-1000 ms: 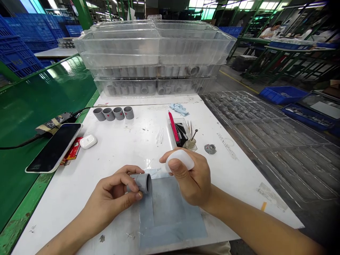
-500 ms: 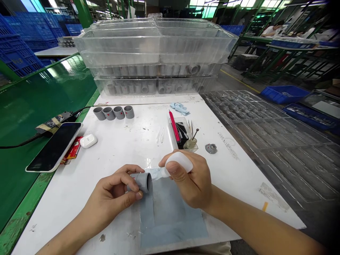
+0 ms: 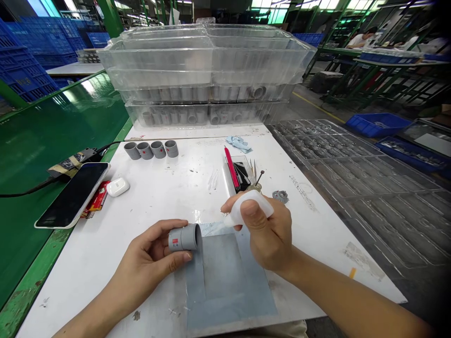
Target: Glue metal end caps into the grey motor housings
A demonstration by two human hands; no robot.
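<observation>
Grey plastic tube [image 3: 185, 237] is lying on its side in the person's left hand [image 3: 148, 249], held firmly between the thumb and fingers, with its open end facing right and a small red label [image 3: 175, 241] turning into view. The hand is holding it just above a grey-blue sheet [image 3: 225, 281] on the white desk [image 3: 141, 197]. The main change is on the other side: the right hand [image 3: 269, 234], which was reaching in toward the tube half a second ago, is moving away up the desk, and a clear gap is opening between them. It is still pinching a white squeeze bottle [image 3: 250, 209], its tip now angling down and to the left.

Further up the desk, four grey tubes [image 3: 151, 149] are standing in a short row, and a clear holder [image 3: 239, 176] carrying a red pen [image 3: 231, 168] is sitting just beyond the bottle, beside a small metal ring [image 3: 280, 196]. A phone [image 3: 72, 195] and a white earbud case [image 3: 118, 187] are lying near the left edge. Behind the desk, stacked clear plastic trays [image 3: 204, 61] are holding many more grey tubes, and a clear moulded tray [image 3: 355, 173] is lying along the right side.
</observation>
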